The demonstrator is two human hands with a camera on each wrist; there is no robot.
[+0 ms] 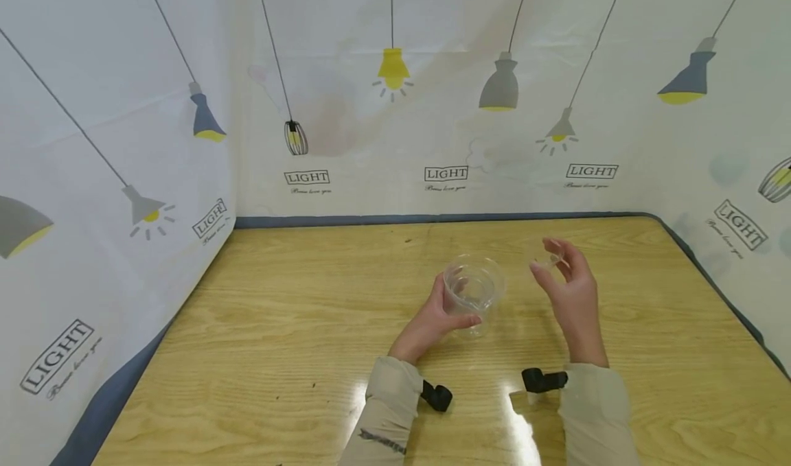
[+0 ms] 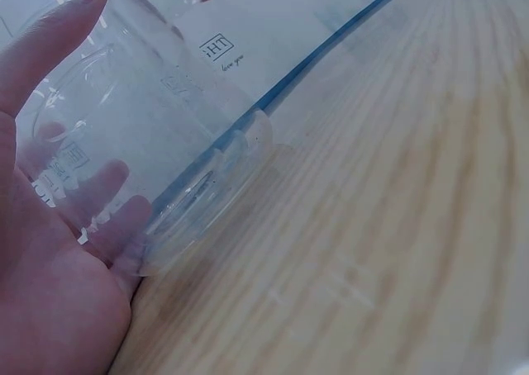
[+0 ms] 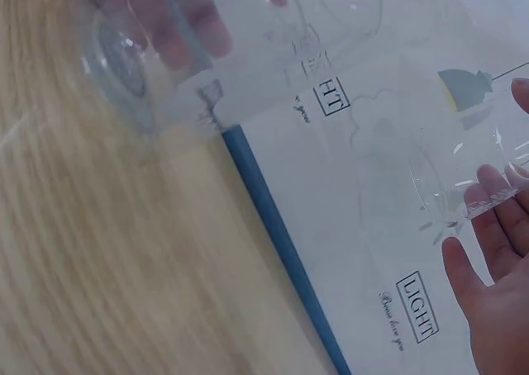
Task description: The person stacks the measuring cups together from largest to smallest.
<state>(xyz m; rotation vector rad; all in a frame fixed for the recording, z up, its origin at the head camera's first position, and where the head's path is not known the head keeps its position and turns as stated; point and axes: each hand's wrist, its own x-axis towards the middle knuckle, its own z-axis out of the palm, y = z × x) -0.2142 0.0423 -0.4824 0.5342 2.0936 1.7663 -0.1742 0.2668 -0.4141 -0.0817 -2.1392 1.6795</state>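
— On the pale wood-grain bench (image 1: 296, 329), near its middle, what does the left hand (image 1: 432, 318) have?

— A clear, round plastic cup (image 1: 474, 289) with ribbed sides. The fingers are curled round its wall and the thumb lies along the near side. The left wrist view shows the same cup (image 2: 157, 168) tipped against the palm (image 2: 50, 292), fingers visible through the plastic, its rim just at the bench top.

— Does it stand flat on the bench?

— I cannot tell from the head view; at the wrist it looks tilted, with its lower edge touching or very close to the wood.

— And the right hand (image 1: 571, 291)?

— Raised just to the right of the cup, apart from it, palm turned inward. Its fingertips pinch a small, clear plastic piece (image 1: 552, 259) — in the right wrist view it reads as a little transparent cup (image 3: 463, 185) held at its rim by the fingers (image 3: 483, 206).

— What lies around them?

— A white curtain printed with hanging lamps and the word LIGHT (image 1: 445, 173) closes off the back and both sides, with a blue-grey strip (image 1: 432, 217) along its foot. Both forearms wear beige sleeves (image 1: 389, 411), each with a black strap (image 1: 437, 395) at the wrist.
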